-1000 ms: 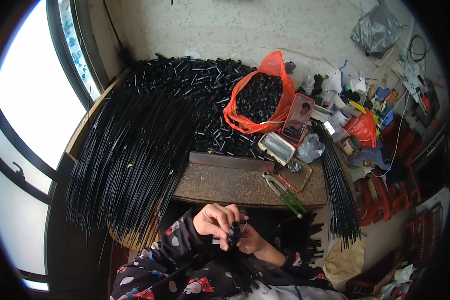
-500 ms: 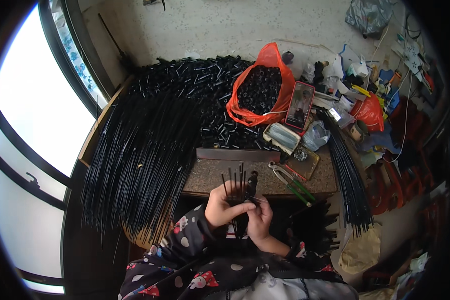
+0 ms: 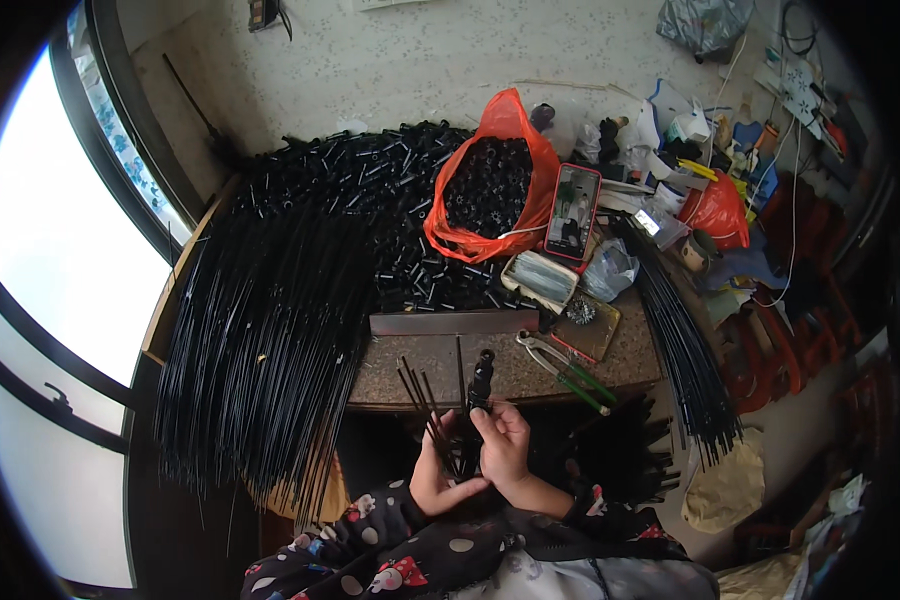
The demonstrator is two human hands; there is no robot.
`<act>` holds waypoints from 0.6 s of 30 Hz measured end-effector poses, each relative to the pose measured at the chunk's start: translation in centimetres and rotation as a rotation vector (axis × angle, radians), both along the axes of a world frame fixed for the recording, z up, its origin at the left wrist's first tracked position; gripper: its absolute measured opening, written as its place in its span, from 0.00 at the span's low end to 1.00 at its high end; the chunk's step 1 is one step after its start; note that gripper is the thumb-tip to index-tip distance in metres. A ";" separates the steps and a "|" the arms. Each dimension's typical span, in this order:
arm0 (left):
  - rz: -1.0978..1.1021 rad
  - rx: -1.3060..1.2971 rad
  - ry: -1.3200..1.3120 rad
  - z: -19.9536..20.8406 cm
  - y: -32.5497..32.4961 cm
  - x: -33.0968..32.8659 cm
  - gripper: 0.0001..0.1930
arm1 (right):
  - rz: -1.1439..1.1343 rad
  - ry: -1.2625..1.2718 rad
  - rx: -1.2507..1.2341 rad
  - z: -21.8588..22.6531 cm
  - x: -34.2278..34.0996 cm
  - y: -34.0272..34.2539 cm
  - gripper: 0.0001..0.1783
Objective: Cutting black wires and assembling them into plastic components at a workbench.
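Below the front edge of the table, my left hand (image 3: 432,482) is closed around several thin black rods (image 3: 417,392) that fan up and to the left. Close beside it, my right hand (image 3: 506,446) grips a black tubular plastic fitting (image 3: 482,378) between thumb and fingers, its narrow end pointing up. A single upright rod (image 3: 461,372) stands just left of the fitting; which hand holds it I cannot tell. Both hands nearly touch at the bottom. The lower ends of the rods are hidden in shadow and by the hands.
A thick bundle of black rods (image 3: 260,340) overhangs the table at left. Behind lie heaped black fittings (image 3: 355,165), with a red plastic bag (image 3: 510,120) of round black parts. Green-handled pincers (image 3: 567,372), a box of thin pins (image 3: 540,280) and a phone (image 3: 573,212) are at right.
My right hand has turned and lifted the fitting upright, clear of the rods. The rods in my left hand now lean more to the left. The whole view has shifted slightly.
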State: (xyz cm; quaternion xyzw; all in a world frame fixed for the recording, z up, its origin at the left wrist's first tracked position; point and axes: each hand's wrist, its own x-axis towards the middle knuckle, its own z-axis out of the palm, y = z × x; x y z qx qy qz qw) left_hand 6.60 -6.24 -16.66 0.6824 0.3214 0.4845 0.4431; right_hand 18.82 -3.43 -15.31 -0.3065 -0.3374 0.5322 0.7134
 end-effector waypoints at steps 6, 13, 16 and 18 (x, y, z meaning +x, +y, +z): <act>0.169 0.000 0.052 6.0 4.3 -0.3 0.26 | 0.243 -0.111 -0.035 0.9 1.6 0.4 0.10; 0.046 -0.075 0.121 8.5 5.3 -0.9 0.14 | 0.351 -0.381 0.057 3.1 3.2 1.2 0.10; 0.086 -0.023 0.091 8.0 5.6 -1.3 0.13 | 0.486 -0.427 0.030 3.9 3.6 1.7 0.12; 0.031 -0.045 0.039 8.3 5.8 -1.7 0.12 | 0.515 -0.453 0.038 3.4 4.0 2.2 0.12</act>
